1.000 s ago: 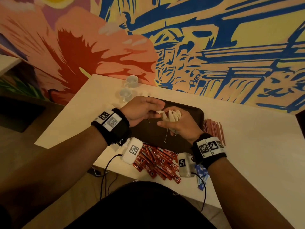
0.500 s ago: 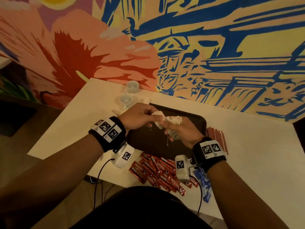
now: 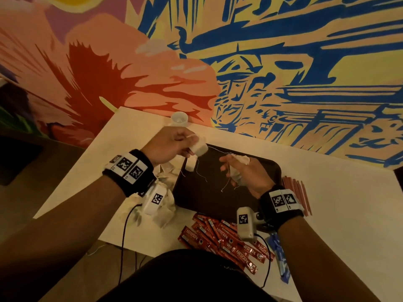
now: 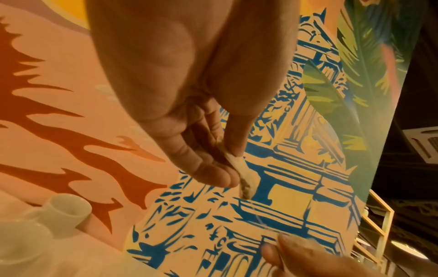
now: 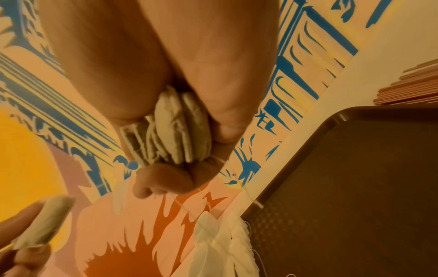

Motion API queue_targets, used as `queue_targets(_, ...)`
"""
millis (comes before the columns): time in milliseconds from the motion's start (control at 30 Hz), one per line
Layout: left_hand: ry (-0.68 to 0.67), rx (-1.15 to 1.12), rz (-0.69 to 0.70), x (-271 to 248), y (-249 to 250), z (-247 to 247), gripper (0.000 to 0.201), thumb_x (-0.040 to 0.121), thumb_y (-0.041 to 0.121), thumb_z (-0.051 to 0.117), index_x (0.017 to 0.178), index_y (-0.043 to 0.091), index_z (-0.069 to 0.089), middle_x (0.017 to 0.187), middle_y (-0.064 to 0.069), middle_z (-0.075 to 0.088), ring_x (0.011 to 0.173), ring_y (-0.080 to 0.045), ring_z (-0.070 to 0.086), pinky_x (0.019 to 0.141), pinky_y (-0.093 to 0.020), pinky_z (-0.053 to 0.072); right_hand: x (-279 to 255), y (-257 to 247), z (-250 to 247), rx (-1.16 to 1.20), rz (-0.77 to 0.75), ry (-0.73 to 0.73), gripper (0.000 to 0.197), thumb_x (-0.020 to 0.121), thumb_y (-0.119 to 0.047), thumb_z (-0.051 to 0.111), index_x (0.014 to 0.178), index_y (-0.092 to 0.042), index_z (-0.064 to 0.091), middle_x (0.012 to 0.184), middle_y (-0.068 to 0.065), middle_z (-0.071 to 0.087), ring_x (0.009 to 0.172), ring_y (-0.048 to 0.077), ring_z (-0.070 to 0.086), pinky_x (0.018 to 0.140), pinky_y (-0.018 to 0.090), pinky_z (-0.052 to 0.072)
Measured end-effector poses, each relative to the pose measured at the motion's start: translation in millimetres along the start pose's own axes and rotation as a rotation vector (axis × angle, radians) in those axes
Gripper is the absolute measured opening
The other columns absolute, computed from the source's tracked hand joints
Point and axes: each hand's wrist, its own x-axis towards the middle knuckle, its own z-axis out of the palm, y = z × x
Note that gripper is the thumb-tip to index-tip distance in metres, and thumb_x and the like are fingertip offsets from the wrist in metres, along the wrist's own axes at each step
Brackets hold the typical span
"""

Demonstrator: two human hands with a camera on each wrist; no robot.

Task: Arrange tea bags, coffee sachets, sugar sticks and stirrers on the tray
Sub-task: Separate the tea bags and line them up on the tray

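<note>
A single tea bag (image 3: pixel 199 147) is pinched by the left hand (image 3: pixel 168 144) over the tray's (image 3: pixel 218 205) 10 o'clock corner, so that hand is nearer the drop spot. A string runs from it toward 3 o'clock, to the bunch of tea bags (image 3: pixel 238 162) clutched in the right hand (image 3: pixel 244 173). The tray looks bare so far, only threads dangling above it. Coffee sachets (image 3: pixel 224 238) are piled at its 6 o'clock, stirrers (image 3: pixel 296 192) at 3, sugar sticks (image 3: pixel 281 260) around 5, loose tea bags (image 3: pixel 165 205) at 8
</note>
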Motion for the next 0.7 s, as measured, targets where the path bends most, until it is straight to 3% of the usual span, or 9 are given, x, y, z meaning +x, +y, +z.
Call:
queue_targets(133, 0.024, 0.016, -0.033, 18, -9, -28, 0.023, 0.097, 0.018, 0.065, 0.109, -0.002, 0.068, 0.093, -0.016, 0.072, 0.071, -0.014, 0.069, 0.070, -0.023, 0.058, 7, 12, -2, -0.008, 0.067, 0.123, 0.031, 0.103, -0.040, 0.054, 0.106, -0.018, 0.076, 0.091, 0.005, 0.074, 0.071, 0.011, 0.064, 0.057, 0.027, 0.050)
queue_targets(300, 0.049, 0.218, -0.074, 52, -45, -49, 0.026, 0.096, 0.028, 0.067, 0.102, 0.003, 0.071, 0.090, -0.012, 0.075, 0.072, -0.015, 0.070, 0.068, -0.025, 0.059, 10, 26, -1, 0.007, 0.135, 0.227, 0.039, 0.102, -0.048, 0.051, 0.102, -0.019, 0.077, 0.081, 0.005, 0.069, 0.070, 0.016, 0.063, 0.059, 0.030, 0.050)
queue_targets(433, -0.050, 0.428, -0.135, 81, -87, -52, 0.024, 0.095, 0.031, 0.067, 0.100, 0.008, 0.071, 0.087, -0.007, 0.074, 0.073, -0.016, 0.071, 0.065, -0.028, 0.056, 17, 32, 2, 0.002, 0.181, 0.242, 0.041, 0.101, -0.053, 0.051, 0.102, -0.021, 0.077, 0.077, 0.005, 0.064, 0.066, 0.018, 0.060, 0.060, 0.033, 0.049)
queue_targets(500, -0.127, 0.530, -0.145, 91, -104, -46, 0.022, 0.096, 0.028, 0.066, 0.105, 0.009, 0.070, 0.092, -0.007, 0.072, 0.077, -0.016, 0.069, 0.062, -0.022, 0.052, 21, 32, 4, -0.006, 0.199, 0.237, 0.037, 0.100, -0.050, 0.054, 0.102, -0.021, 0.076, 0.079, 0.004, 0.063, 0.071, 0.018, 0.061, 0.063, 0.034, 0.050)
queue_targets(600, -0.250, 0.700, -0.138, 104, -125, -32, 0.025, 0.097, 0.024, 0.063, 0.115, 0.009, 0.070, 0.110, -0.008, 0.070, 0.097, -0.022, 0.067, 0.072, -0.022, 0.046, 28, 34, 9, 0.024, 0.234, 0.231, 0.030, 0.098, -0.037, 0.062, 0.104, -0.011, 0.075, 0.082, 0.005, 0.062, 0.079, 0.021, 0.061, 0.064, 0.033, 0.050)
queue_targets(700, -0.319, 0.744, -0.142, 115, -142, -19, 0.026, 0.097, 0.023, 0.062, 0.119, 0.011, 0.069, 0.119, -0.007, 0.069, 0.112, -0.023, 0.063, 0.085, -0.023, 0.041, 33, 34, 14, 0.051, 0.274, 0.238, 0.036, 0.092, -0.034, 0.070, 0.104, 0.000, 0.072, 0.084, 0.006, 0.064, 0.082, 0.023, 0.062, 0.064, 0.034, 0.051)
